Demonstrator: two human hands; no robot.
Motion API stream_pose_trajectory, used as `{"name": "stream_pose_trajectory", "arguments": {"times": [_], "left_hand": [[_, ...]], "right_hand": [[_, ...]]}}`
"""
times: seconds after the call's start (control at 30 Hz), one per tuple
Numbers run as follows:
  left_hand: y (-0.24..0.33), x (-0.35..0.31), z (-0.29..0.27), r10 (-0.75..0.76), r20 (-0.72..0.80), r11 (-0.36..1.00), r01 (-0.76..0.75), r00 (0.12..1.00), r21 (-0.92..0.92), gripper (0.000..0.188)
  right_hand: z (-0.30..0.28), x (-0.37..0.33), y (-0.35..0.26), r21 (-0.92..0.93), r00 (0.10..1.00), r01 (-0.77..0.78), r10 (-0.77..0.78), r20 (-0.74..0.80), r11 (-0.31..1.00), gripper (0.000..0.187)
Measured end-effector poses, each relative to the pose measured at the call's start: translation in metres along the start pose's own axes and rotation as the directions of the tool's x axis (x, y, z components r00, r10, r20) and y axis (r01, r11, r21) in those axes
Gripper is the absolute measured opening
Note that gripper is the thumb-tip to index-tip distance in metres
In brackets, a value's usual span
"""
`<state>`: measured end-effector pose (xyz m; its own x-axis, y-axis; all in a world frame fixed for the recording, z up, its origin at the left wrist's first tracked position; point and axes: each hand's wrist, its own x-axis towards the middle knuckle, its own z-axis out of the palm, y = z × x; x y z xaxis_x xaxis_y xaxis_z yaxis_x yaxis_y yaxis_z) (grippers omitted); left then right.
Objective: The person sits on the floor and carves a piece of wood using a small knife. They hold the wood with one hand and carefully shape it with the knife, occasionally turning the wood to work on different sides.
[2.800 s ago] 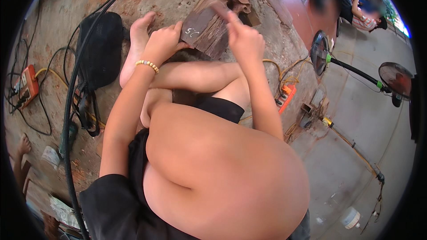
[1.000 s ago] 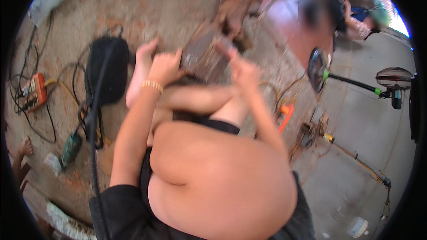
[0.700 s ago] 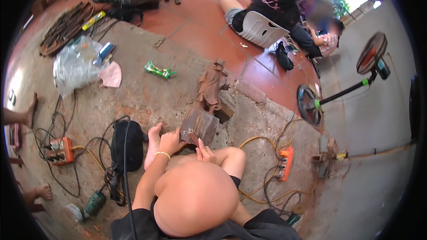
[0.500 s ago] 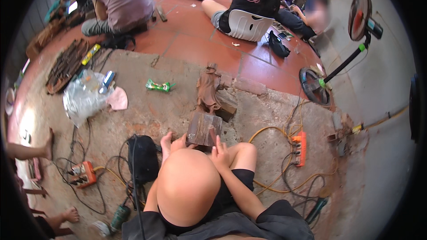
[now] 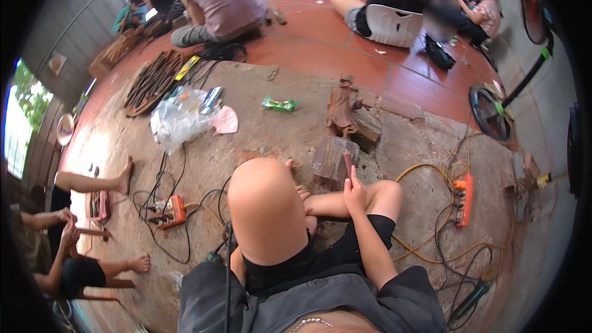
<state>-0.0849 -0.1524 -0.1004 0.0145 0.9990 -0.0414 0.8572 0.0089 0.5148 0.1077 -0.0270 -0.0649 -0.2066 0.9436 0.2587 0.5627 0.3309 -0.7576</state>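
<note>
My right hand (image 5: 354,196) is closed round a small reddish-brown strip (image 5: 347,164), which points up beside the right edge of a squared wooden block (image 5: 333,159). I cannot make out what the strip is made of. Just beyond the block stands a carved wooden figure (image 5: 343,110) in long robes, with another wood chunk (image 5: 368,131) against its right side. Behind my raised knee, only some fingers of my left hand (image 5: 302,193) show, near the block's close side. What they hold, if anything, is hidden.
Orange power strips (image 5: 464,200) with tangled cables lie on both sides. Ahead left are a clear plastic bag (image 5: 179,117), a pink mask (image 5: 226,121), a green wrapper (image 5: 279,104) and a tray of carving tools (image 5: 153,83). A fan (image 5: 492,111) stands right; other people sit around.
The view has swung left, so the scene sits farther right. My left hand has drawn back from the block's left corner toward me, behind the knee. My right hand still has the strip.
</note>
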Motion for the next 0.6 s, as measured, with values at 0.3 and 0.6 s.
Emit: {"name": "stream_pose_trajectory", "arguments": {"times": [0.3,0.6], "left_hand": [[0.003,0.03,-0.001,-0.164,-0.137,0.986,0.158,0.977,-0.05,0.056],[-0.003,0.054,0.0,-0.167,-0.159,0.984,0.155,0.973,-0.086,0.059]], "right_hand": [[-0.018,-0.005,-0.016,-0.308,0.893,0.367,-0.24,0.38,0.878,0.054],[-0.067,0.058,-0.027,-0.463,0.849,0.417,-0.154,0.505,0.782,0.051]]}}
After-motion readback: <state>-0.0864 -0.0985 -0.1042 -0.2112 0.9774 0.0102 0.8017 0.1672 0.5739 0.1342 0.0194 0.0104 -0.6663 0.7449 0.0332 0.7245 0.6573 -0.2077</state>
